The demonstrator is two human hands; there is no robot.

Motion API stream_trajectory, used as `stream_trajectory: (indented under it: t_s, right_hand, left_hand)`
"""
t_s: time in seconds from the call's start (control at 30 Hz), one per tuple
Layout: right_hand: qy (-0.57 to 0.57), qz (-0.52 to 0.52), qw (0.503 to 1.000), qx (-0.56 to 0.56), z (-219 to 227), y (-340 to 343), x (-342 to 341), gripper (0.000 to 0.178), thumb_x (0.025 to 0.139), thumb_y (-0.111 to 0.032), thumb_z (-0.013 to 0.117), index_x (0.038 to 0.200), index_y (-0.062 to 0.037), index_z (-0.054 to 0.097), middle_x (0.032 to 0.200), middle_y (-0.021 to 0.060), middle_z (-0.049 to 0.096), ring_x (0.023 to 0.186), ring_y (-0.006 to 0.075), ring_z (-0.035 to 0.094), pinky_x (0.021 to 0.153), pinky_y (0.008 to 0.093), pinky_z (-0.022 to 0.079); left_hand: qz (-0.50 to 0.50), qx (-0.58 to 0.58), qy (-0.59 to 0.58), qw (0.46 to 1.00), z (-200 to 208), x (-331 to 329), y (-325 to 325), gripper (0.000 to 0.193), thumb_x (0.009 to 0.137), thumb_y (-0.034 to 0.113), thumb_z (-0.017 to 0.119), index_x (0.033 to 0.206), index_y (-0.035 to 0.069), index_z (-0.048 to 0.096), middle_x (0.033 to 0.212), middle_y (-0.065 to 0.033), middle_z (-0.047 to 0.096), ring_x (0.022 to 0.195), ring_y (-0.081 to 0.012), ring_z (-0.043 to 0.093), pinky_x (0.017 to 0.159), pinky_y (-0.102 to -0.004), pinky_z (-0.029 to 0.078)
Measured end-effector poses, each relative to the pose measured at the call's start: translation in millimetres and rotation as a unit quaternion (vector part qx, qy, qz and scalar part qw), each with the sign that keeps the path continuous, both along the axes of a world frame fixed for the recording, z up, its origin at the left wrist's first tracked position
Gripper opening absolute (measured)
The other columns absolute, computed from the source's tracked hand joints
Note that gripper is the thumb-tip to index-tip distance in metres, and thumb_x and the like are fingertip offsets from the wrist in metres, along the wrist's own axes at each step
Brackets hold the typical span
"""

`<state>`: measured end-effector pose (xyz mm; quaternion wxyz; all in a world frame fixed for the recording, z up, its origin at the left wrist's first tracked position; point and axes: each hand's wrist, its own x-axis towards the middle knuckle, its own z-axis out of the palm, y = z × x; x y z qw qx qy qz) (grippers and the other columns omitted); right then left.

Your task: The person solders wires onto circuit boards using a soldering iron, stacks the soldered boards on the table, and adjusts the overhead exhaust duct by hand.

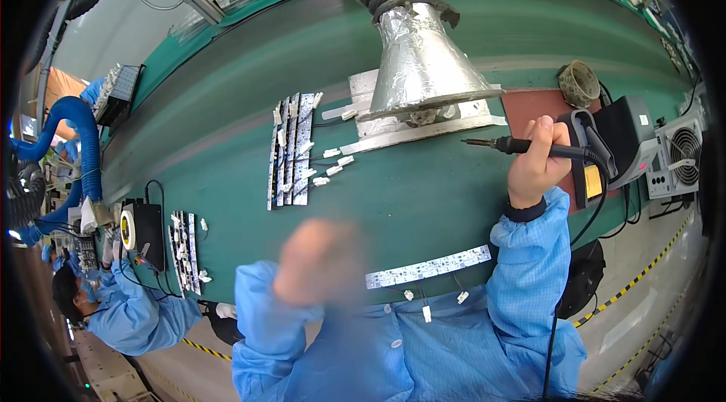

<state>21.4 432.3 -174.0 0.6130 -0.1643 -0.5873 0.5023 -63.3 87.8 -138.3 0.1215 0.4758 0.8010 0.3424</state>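
Has a white circuit strip [427,267] lying along the near edge of the bench [393,220], right of the left hand [316,260] and, from the right hand [538,160], leftward and nearer the body; shows neither hand touching it. Holds the left hand up, too blurred to read; cannot tell whether clenched, loose or grasping something. Grasps a soldering iron [516,146] by its dark handle in the right hand, fingers closed around it, well apart from the strip.

Seems partway along, judging by the layout: has white connectors [427,314] hanging on leads from the strip's near side, apparently already attached; cannot tell of any joints left to make. Makes no contact between iron and strip at present.

Points the iron's tip leftward from the right hand, above the bench, with its long axis nearly crosswise. Has the strip's long axis crosswise too, right end slightly farther from the body.

Farther out, has a bundle of strips [302,152] beyond the left hand, set lengthwise away from the body; cannot tell whether finished. Has a silver fume hood [420,62] ahead, between both hands; a black soldering stand [631,137] just right of the right hand, and a round bowl [578,84] beyond. Well left of the left hand, shows a co-worker [136,319] in blue.
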Motion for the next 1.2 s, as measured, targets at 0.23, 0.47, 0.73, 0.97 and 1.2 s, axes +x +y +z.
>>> stream_trajectory:
  t_s: [0.23, 0.47, 0.73, 0.97, 1.2]
  right_hand:
    - [0.013, -0.002, 1.0, -0.023, 3, 2, 3, 0.037, 0.102, -0.006, 0.051, 0.07, -0.0098, 0.033, 0.061, -0.0021, 0.036, 0.054, 0.0058, 0.031, 0.05, 0.0246, 0.026]
    - [0.087, -0.044, 0.995, -0.021, 20, 10, 10, 0.036, 0.101, -0.005, 0.046, 0.069, -0.011, 0.029, 0.059, -0.002, 0.032, 0.05, 0.0071, 0.028, 0.048, 0.0255, 0.026]
    - [0.104, 0.0, 0.991, 0.081, 27, -21, 8, 0.035, 0.1, -0.006, 0.046, 0.068, -0.0091, 0.032, 0.055, 0.0024, 0.032, 0.047, 0.0102, 0.026, 0.045, 0.0287, 0.021]
    - [0.003, 0.126, 0.973, 0.191, 20, -59, 12, 0.03, 0.1, -0.015, 0.046, 0.074, -0.0057, 0.034, 0.053, 0.0067, 0.034, 0.044, 0.0119, 0.027, 0.042, 0.0313, 0.02]
    - [-0.057, 0.185, 0.949, 0.249, 20, -73, 10, 0.027, 0.1, -0.017, 0.046, 0.076, -0.0046, 0.039, 0.052, 0.0044, 0.037, 0.04, 0.0152, 0.035, 0.041, 0.0322, 0.026]
  left_hand:
    - [-0.11, -0.107, 0.016, 0.988, -8, 40, 37, 0.053, 0.08, 0.017, 0.076, 0.127, 0.001, 0.06, 0.095, -0.0121, 0.059, 0.089, -0.0307, 0.06, 0.079, -0.0375, 0.049]
    - [-0.052, -0.004, -0.07, 0.996, 0, -3, 91, 0.034, 0.081, 0.007, 0.072, 0.115, 0.004, 0.066, 0.088, -0.0125, 0.056, 0.082, -0.0322, 0.06, 0.074, -0.0377, 0.05]
    - [0.008, -0.026, -0.325, 0.945, -11, -15, 90, 0.036, 0.092, 0.004, 0.066, 0.126, -0.001, 0.057, 0.117, -0.0157, 0.067, 0.107, -0.0199, 0.064, 0.094, -0.0316, 0.049]
    - [0.052, 0.082, -0.326, 0.94, -32, -14, 86, 0.037, 0.093, 0.002, 0.063, 0.13, -0.001, 0.055, 0.114, -0.0158, 0.067, 0.103, -0.0204, 0.065, 0.09, -0.0327, 0.051]
    - [0.045, 0.112, -0.169, 0.978, -32, -14, 88, 0.035, 0.089, -0.002, 0.062, 0.124, -0.002, 0.06, 0.107, -0.0178, 0.066, 0.097, -0.0327, 0.066, 0.086, -0.0362, 0.051]
